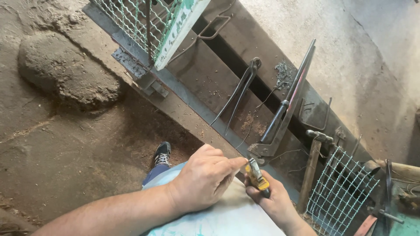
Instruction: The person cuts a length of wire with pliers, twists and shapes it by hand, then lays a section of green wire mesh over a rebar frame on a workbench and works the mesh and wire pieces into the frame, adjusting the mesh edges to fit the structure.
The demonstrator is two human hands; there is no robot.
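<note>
Head view, left hand: your left hand (205,177) is curled, fingertips pinched at the tip of the yellow tool.
Head view, right hand: your right hand (273,199) grasps the yellow tool (257,175) by its handle.
Tool's place: over your lap, just before the metal workbench (210,74).
Nearby: lever cutter (286,105), hammer (313,159), wire mesh (339,192).
</note>
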